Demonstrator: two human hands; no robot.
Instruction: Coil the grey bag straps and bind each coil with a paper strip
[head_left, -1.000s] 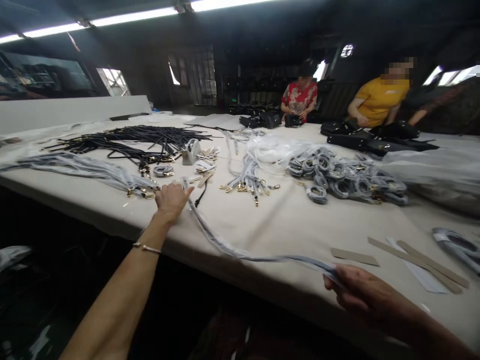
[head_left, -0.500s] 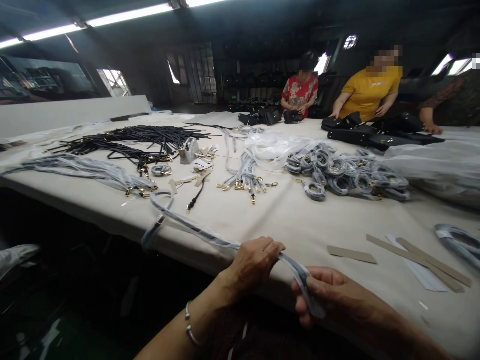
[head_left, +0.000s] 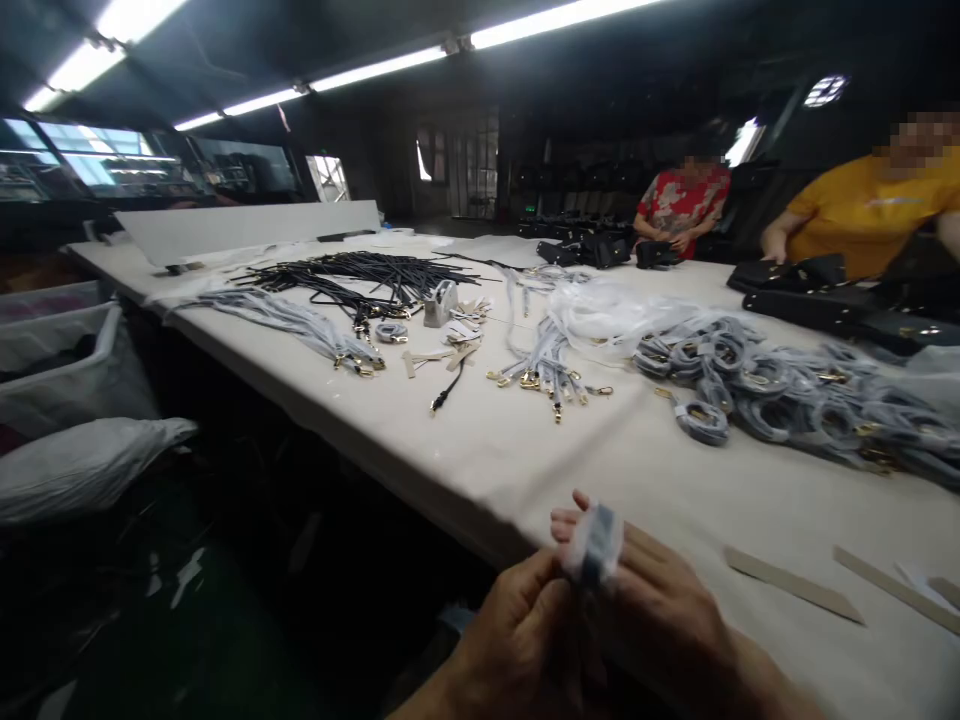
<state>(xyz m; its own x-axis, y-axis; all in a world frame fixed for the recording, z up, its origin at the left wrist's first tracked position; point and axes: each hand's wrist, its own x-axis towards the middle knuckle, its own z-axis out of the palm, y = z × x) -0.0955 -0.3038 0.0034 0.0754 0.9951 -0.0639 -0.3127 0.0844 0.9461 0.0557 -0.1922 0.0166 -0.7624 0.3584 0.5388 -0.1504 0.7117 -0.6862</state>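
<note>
A dark strap in clear plastic wrap (head_left: 598, 545) is looped around the fingers of my right hand (head_left: 667, 595), whose fingertips point forward past the loop. Close against it, my left hand (head_left: 517, 620) pinches the strap with thumb and forefinger. The strap's lower part is hidden between and below the hands. Both hands are over the table's front edge. Further back lie wrapped straps with gold clasps (head_left: 551, 365), and to their right is a pile of coiled wrapped straps (head_left: 780, 380).
Black straps (head_left: 367, 280) and long wrapped straps (head_left: 277, 325) lie on the table's left part, near a tape dispenser (head_left: 440, 303). Brown strips (head_left: 795, 585) are at the right. Two people stand across the table by black bags (head_left: 817, 290). White bins (head_left: 67, 350) stand at left.
The strap, stretched between my hands and trailing left over the table before, is now looped around my right fingers. Both hands have come together. The view has turned left.
</note>
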